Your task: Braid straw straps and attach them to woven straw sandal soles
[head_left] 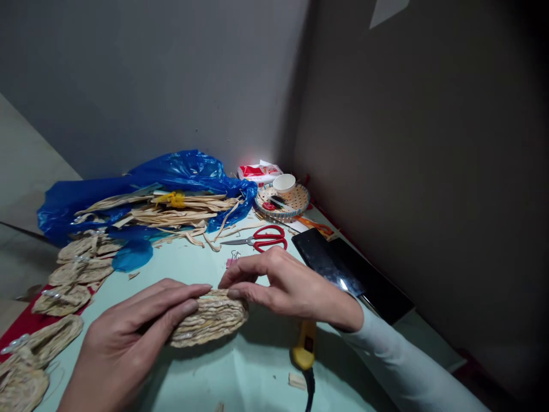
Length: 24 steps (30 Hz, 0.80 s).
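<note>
Between my two hands, above the pale green table, is an oval coiled piece of braided straw (211,321) with rows of tan plait. My left hand (141,329) pinches its left end and upper edge between thumb and fingers. At the upper right edge, my right hand (274,283) grips it with thumb and bent forefinger. Just beyond my right hand lie a pink binder clip (233,260) and red-handled scissors (259,238). A yellow cutter (305,349) rests on the table below my right wrist.
Blue plastic (184,166) with a bundle of straw strips (175,214) lies at the back. Several finished-looking straw pieces (64,300) line the left edge. A woven basket (295,201) holds a white cup (283,183). Dark phone-like slabs (328,260) lie right, near the wall.
</note>
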Motion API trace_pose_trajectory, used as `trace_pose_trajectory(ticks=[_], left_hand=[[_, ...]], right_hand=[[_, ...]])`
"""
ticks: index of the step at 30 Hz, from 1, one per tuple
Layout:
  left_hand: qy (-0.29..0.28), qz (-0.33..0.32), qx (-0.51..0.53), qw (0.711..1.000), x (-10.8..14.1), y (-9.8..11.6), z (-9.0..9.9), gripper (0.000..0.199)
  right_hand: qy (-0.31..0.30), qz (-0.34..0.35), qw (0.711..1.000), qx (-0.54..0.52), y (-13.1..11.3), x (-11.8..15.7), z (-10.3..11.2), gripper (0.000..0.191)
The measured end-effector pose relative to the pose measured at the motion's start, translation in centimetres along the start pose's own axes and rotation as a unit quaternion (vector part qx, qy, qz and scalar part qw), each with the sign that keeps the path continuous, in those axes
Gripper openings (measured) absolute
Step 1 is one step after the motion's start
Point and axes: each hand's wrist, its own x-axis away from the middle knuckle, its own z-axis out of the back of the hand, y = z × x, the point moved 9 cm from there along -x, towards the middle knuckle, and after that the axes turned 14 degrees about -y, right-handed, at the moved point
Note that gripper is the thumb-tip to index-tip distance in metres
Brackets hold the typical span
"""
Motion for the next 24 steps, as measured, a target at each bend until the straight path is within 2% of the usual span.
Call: trace_pose_trajectory(ticks=[4,10,15,21,24], left_hand=[[0.016,0.022,-0.05,0.998,1.5,-1.8,0.7,0.017],[-0.029,0.049,-0.102,0.993,2.7,-3.7,0.1,0.021],[0.022,0.123,-0.061,0.99,3.0,-4.6,0.3,0.016],[0.039,0.18,-0.062,0.981,3.4,-5.6,0.7,0.022],[0.043,0.165,-0.101,0.98,3.3,-5.3,1.1,0.028]], right_hand=[[0.014,0.0,1.0,-0.005,-0.4,0.3,0.6,0.016],[0.03,0.016,0.999,0.019,-0.9,0.5,0.6,0.018],[0.031,0.02,0.999,0.02,-0.7,0.3,0.3,0.018],[0.045,0.003,0.999,0.015,-0.3,0.3,0.5,0.019],[0.052,0.012,0.998,0.016,-0.4,0.5,0.8,0.018]])
